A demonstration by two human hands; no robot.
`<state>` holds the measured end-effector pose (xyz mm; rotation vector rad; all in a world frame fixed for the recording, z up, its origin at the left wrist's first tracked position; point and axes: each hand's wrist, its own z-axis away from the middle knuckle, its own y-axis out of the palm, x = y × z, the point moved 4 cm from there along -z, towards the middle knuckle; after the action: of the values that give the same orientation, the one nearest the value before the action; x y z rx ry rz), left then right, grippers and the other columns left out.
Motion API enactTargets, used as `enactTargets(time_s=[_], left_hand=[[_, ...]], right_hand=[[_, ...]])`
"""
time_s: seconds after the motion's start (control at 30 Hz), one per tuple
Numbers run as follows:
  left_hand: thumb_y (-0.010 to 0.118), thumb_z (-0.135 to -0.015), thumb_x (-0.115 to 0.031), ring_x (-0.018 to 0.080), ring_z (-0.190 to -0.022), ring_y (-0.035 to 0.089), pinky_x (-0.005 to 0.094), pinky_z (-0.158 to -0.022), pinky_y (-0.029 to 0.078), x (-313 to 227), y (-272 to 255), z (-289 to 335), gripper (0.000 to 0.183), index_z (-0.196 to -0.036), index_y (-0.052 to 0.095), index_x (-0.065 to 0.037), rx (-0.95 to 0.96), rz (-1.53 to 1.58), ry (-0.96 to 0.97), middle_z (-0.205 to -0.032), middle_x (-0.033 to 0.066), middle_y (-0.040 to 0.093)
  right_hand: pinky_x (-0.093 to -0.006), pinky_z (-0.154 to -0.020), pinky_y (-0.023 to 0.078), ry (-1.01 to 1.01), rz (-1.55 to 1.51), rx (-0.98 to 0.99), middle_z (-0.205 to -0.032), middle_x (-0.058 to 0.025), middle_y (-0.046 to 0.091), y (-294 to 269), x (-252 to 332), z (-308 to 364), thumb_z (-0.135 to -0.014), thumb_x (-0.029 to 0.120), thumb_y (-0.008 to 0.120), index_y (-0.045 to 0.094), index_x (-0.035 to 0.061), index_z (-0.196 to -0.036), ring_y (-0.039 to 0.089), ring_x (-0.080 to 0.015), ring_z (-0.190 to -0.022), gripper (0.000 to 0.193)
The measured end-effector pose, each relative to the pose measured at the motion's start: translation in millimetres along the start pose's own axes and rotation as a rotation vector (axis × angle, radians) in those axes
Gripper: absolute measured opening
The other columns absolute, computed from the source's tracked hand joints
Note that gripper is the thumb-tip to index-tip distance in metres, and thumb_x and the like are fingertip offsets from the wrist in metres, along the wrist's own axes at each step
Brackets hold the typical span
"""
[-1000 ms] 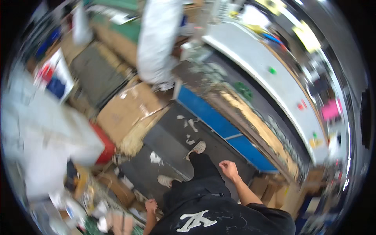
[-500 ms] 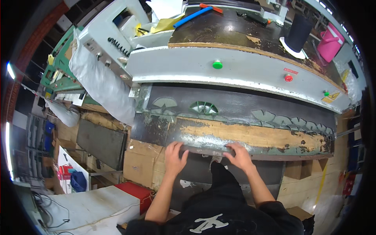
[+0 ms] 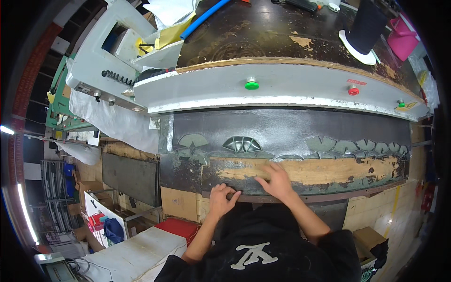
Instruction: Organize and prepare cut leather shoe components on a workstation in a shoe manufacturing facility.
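Observation:
My left hand point(image 3: 223, 201) rests at the front edge of a worn wooden board point(image 3: 324, 173), fingers bent onto the edge and thumb apart, with nothing seen in it. Over the board, my right hand point(image 3: 276, 182) reaches forward, open and holding nothing visible; its fingertips are slightly blurred. Beyond my hands, a fan-shaped metal cutting die point(image 3: 241, 144) sits on a dark sheet point(image 3: 277, 127). Left of the die lies a fan-shaped grey-green piece point(image 3: 193, 140). Several similar overlapping pieces point(image 3: 345, 146) form a row along the board's back edge at the right.
A grey press beam point(image 3: 197, 94) spans the far side, with a green button point(image 3: 252, 84) and a red button point(image 3: 353, 90). Its dark top holds a blue tube point(image 3: 204, 19), a black thread cone point(image 3: 369, 28) and a pink bucket point(image 3: 403, 37). A white-covered table point(image 3: 136, 251) stands lower left.
My right hand has moved forward over the board. My left hand has shifted right and lower in the view, to the board's front edge. The view has tilted and come closer to the press.

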<state>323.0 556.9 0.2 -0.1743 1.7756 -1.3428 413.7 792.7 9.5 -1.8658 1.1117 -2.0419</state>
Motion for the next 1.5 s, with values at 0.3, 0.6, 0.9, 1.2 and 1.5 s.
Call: enactTargets(time_s=[0.3, 0.6, 0.9, 1.2, 1.5], left_hand=[[0.079, -0.095, -0.018, 0.0246, -0.073, 0.073, 0.0344, -0.069, 0.058, 52, -21, -29, 0.016, -0.098, 0.076, -0.003, 0.005, 0.501, -0.074, -0.084, 0.0122, 0.073], [0.077, -0.096, -0.011, 0.0176, -0.076, 0.072, 0.0302, -0.069, 0.056, 88, -82, -79, 0.014, -0.104, 0.075, 0.000, -0.144, 0.773, 0.003, -0.086, 0.0103, 0.074], [0.074, -0.099, -0.013, 0.0175, -0.071, 0.069, 0.0334, -0.070, 0.056, 96, -76, -116, 0.017, -0.105, 0.070, 0.003, -0.260, 0.821, -0.197, -0.074, 0.0062, 0.067], [0.075, -0.095, -0.021, 0.0394, -0.096, 0.066, 0.0433, -0.088, 0.053, 241, -150, -202, 0.033, -0.118, 0.067, 0.002, -0.509, 0.091, -0.205, -0.099, 0.0203, 0.068], [0.085, -0.087, -0.024, 0.0366, -0.115, 0.063, 0.0474, -0.103, 0.047, 167, -89, -145, 0.046, -0.126, 0.069, -0.005, -0.209, 0.379, 0.040, -0.118, 0.0156, 0.067]], right_hand=[[-0.0531, -0.109, 0.042, -0.255, 0.380, 0.033, -0.134, -0.0199, 0.058, 71, 27, -112, -0.087, 0.034, 0.084, 0.070, 0.0037, -0.113, 0.051, -0.0403, -0.126, 0.043], [-0.0429, -0.102, 0.047, 0.058, -0.363, -0.375, -0.124, -0.0161, 0.065, 103, 65, -73, -0.104, 0.026, 0.069, 0.070, -0.0033, -0.113, 0.059, -0.0295, -0.120, 0.031], [-0.0331, -0.098, 0.052, 0.452, -0.914, -0.065, -0.107, -0.0059, 0.076, 183, 60, -77, -0.115, 0.038, 0.051, 0.079, -0.0008, -0.106, 0.064, -0.0167, -0.107, 0.049], [-0.0389, -0.101, 0.053, 0.645, -0.653, -0.018, -0.141, -0.0220, 0.048, 157, 70, -107, -0.109, 0.048, 0.060, 0.053, -0.0066, -0.150, 0.060, -0.0280, -0.123, 0.069], [-0.0560, -0.111, 0.045, 0.258, 0.282, 0.017, -0.123, -0.0250, 0.053, 129, 95, -137, -0.083, 0.030, 0.090, 0.071, 0.0042, -0.124, 0.057, -0.0446, -0.121, 0.052]])
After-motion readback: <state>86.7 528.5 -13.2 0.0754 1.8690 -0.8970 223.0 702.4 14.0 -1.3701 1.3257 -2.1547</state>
